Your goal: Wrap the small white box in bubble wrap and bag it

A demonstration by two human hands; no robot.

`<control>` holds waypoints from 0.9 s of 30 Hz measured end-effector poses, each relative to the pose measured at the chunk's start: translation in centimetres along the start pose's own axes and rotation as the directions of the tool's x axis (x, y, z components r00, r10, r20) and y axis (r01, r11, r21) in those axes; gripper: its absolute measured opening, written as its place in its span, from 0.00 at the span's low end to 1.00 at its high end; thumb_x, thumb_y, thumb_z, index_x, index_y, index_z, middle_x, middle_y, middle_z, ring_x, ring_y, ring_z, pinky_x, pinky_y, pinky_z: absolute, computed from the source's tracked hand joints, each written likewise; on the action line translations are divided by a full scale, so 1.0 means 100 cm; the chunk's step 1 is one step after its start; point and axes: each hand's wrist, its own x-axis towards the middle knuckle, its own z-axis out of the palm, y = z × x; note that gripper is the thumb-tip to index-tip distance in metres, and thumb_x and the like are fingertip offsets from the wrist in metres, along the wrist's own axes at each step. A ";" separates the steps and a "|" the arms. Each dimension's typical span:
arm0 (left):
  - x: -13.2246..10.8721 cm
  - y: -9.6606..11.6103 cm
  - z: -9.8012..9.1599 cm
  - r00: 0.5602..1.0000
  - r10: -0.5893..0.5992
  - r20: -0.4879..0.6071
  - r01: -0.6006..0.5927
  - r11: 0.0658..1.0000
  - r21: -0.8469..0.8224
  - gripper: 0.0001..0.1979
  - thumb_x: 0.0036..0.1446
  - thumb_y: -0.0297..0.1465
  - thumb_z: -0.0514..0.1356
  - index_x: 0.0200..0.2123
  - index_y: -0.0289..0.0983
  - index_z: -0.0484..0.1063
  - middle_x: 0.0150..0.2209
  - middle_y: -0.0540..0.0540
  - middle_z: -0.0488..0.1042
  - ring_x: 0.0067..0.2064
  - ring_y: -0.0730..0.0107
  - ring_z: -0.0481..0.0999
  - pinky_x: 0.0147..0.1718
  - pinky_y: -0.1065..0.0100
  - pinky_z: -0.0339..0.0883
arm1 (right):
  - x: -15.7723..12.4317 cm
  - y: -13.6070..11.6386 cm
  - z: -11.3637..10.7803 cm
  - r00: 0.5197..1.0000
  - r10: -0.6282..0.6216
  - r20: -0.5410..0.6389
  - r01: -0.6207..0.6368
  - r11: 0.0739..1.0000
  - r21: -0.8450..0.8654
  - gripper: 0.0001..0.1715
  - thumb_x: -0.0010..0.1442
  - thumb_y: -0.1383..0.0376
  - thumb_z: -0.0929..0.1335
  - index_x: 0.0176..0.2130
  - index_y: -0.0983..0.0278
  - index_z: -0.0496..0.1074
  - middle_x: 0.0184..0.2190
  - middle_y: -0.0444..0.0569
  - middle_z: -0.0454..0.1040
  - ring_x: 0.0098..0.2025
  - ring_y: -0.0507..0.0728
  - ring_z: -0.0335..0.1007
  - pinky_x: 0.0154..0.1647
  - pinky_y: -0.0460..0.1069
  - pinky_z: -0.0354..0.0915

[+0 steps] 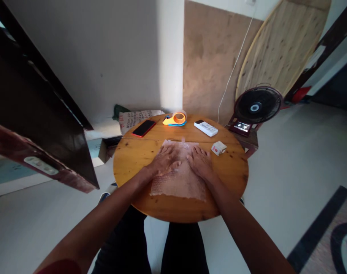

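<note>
A sheet of clear bubble wrap [179, 184] lies flat on the round wooden table [127, 160], directly in front of me. My left hand [165, 159] rests palm down on its left part, fingers stretched out. On the right side of the sheet, my right hand [200, 161] also lies flat with the fingers spread. Neither hand grips anything. A short strip of clear tape [183, 140] seems to sit at the sheet's far edge, between the hands. Whatever is under the palms is hidden.
Along the table's far side are a red-edged phone [144, 128], an orange tape dispenser [176, 119] and a white handheld device [205, 128]. A small white box [219, 148] stands right of my right hand. Beyond the table, a fan [255, 107] stands on a stool.
</note>
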 end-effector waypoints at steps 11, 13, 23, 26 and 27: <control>-0.013 0.008 -0.005 0.996 -0.085 -0.002 0.085 0.996 0.027 0.34 0.61 0.51 0.47 0.65 0.41 0.53 0.67 0.35 0.52 0.67 0.44 0.50 0.60 0.36 0.42 | 0.001 0.006 0.005 1.000 -0.018 -0.016 0.018 1.000 0.021 0.26 0.68 0.59 0.54 0.59 0.67 0.60 0.62 0.60 0.61 0.61 0.61 0.55 0.57 0.56 0.51; -0.015 0.016 -0.005 0.997 -0.079 -0.014 0.079 0.997 0.013 0.33 0.62 0.50 0.47 0.65 0.41 0.52 0.67 0.35 0.51 0.67 0.45 0.50 0.61 0.37 0.43 | 0.001 0.008 0.005 0.999 -0.030 -0.024 0.031 0.999 0.032 0.25 0.68 0.61 0.53 0.58 0.66 0.61 0.61 0.59 0.62 0.60 0.60 0.57 0.56 0.55 0.52; -0.022 0.028 0.005 0.998 -0.055 0.044 0.055 0.998 -0.009 0.39 0.59 0.56 0.43 0.67 0.39 0.49 0.69 0.35 0.45 0.69 0.46 0.44 0.63 0.43 0.41 | 0.001 0.010 0.003 0.999 0.040 -0.022 -0.038 0.997 0.068 0.24 0.67 0.62 0.55 0.58 0.66 0.62 0.60 0.57 0.64 0.60 0.61 0.58 0.58 0.55 0.52; -0.022 0.029 0.004 0.998 -0.055 0.035 0.055 0.998 -0.009 0.39 0.59 0.56 0.44 0.66 0.39 0.50 0.69 0.35 0.45 0.69 0.46 0.44 0.63 0.43 0.41 | 0.001 0.010 0.000 0.998 0.053 -0.021 -0.052 0.997 0.058 0.24 0.66 0.63 0.55 0.57 0.67 0.64 0.59 0.58 0.65 0.59 0.62 0.59 0.57 0.55 0.53; -0.022 0.029 0.004 0.998 -0.055 0.030 0.056 0.998 -0.008 0.39 0.59 0.56 0.44 0.66 0.39 0.50 0.69 0.35 0.45 0.69 0.46 0.44 0.63 0.43 0.40 | 0.001 0.009 -0.001 0.998 0.055 -0.021 -0.054 0.997 0.052 0.24 0.66 0.63 0.55 0.57 0.67 0.64 0.59 0.58 0.65 0.59 0.62 0.58 0.57 0.55 0.53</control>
